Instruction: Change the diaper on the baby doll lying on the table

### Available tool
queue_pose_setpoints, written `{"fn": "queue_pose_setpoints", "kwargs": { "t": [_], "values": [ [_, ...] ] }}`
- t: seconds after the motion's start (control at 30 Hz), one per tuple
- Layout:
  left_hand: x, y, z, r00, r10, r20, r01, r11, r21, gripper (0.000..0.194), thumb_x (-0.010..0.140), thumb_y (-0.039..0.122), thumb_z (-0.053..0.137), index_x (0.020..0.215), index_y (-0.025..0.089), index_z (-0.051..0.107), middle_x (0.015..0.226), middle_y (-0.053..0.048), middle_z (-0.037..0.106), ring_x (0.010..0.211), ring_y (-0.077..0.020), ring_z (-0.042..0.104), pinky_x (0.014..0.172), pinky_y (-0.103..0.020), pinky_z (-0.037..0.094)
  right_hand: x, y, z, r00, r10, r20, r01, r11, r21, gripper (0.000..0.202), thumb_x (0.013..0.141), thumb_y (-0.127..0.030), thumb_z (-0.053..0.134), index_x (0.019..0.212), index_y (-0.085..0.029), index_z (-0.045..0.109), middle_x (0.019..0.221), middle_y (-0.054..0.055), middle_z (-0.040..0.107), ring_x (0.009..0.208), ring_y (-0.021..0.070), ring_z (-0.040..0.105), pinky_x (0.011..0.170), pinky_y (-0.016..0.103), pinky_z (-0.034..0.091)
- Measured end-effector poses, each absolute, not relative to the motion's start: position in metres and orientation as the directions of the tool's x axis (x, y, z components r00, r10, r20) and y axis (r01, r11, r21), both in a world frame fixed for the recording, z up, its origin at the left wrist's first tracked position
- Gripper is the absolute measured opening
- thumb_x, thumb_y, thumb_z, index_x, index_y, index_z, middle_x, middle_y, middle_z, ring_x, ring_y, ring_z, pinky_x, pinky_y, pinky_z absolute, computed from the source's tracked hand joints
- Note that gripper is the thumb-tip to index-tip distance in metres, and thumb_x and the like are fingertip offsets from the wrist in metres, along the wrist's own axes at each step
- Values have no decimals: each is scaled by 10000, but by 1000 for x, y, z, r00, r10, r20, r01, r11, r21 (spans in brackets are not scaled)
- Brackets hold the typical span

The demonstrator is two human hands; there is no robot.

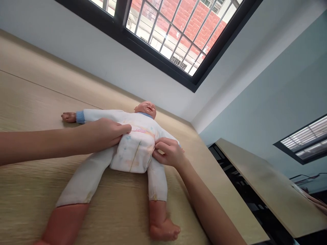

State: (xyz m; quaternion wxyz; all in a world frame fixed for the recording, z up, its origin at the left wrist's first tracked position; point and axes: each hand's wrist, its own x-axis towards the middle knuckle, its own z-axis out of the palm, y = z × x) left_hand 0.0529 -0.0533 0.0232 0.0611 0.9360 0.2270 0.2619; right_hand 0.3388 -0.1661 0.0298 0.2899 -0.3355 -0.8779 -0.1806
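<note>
A baby doll [146,108] in a white top with blue cuffs lies on its back, legs spread toward me. Around its hips is a white diaper [134,154] with a line down the front and a pink and yellow print at the waist. My left hand [108,134] is closed, thumb and fingers pinching the waist edge on the left. On the opposite side, my right hand [168,151] pinches the diaper's edge near the hip. Fingertips partly hide what each pinch covers. White cloth covers the doll's legs, leaving its reddish lower legs bare.
The doll rests on a light wooden tabletop [114,211], whose far edge meets the wall. A barred window [176,30] is above. At the right, past a dark gap, stands another wooden table [258,177] with cables behind it.
</note>
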Motion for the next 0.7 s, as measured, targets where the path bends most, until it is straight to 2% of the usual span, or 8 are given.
{"fn": "queue_pose_setpoints", "kwargs": {
  "t": [0.1,0.2,0.3,0.4,0.5,0.6,0.67,0.7],
  "values": [
    [58,-54,24,806,439,398,422,-897,133,205,974,243,393,872,207,566,641,3,542,559,-184,481,568,-299,276,331,-157,36,-632,526,569,704,696,139,260,885,-156,526,653,-228,430,591,-34,512,539,107,444,505,247,347],
    [63,-55,23,778,497,385,497,-861,107,126,909,187,437,893,213,559,607,7,523,532,-194,465,552,-315,240,322,-152,35,-587,548,596,752,642,149,246,798,-126,501,643,-231,341,573,-50,415,520,104,333,490,252,282],
    [66,-51,20,752,533,387,543,-834,94,143,886,188,465,901,209,605,627,-8,575,548,-202,485,564,-321,234,312,-151,27,-446,556,701,833,544,99,209,752,-113,492,688,-239,337,608,-48,410,539,113,335,498,252,279],
    [65,-48,17,741,533,409,526,-839,141,207,874,191,436,804,196,632,701,0,628,624,-169,508,609,-294,280,304,-154,18,-301,570,765,871,491,-23,121,789,-138,524,827,-229,454,773,5,523,643,140,460,545,247,372],
    [59,-49,15,725,519,453,436,-855,281,196,854,200,463,700,194,583,719,24,622,674,-141,506,641,-261,325,304,-161,12,-217,575,789,841,520,-148,175,814,-177,584,969,-210,510,881,44,558,730,165,526,595,267,443],
    [51,-53,15,674,599,433,362,-778,513,240,878,259,539,647,203,511,632,40,555,625,-137,481,597,-260,341,307,-170,10,-216,580,785,783,584,-216,101,819,-177,585,847,-223,499,741,-9,523,655,149,493,585,269,415],
    [45,-55,15,652,687,322,310,-629,713,263,885,316,593,655,198,538,614,46,546,598,-129,479,554,-250,354,307,-178,12,-174,646,743,743,581,-331,97,819,-186,582,782,-220,499,673,-29,513,599,132,471,558,261,384],
    [43,-56,16,647,728,226,285,-506,814,243,876,347,627,688,201,582,598,46,550,579,-129,490,527,-243,367,306,-182,14,-96,709,698,720,534,-443,86,819,-200,589,782,-215,514,656,-34,516,572,123,463,539,255,370]
  ]
}}
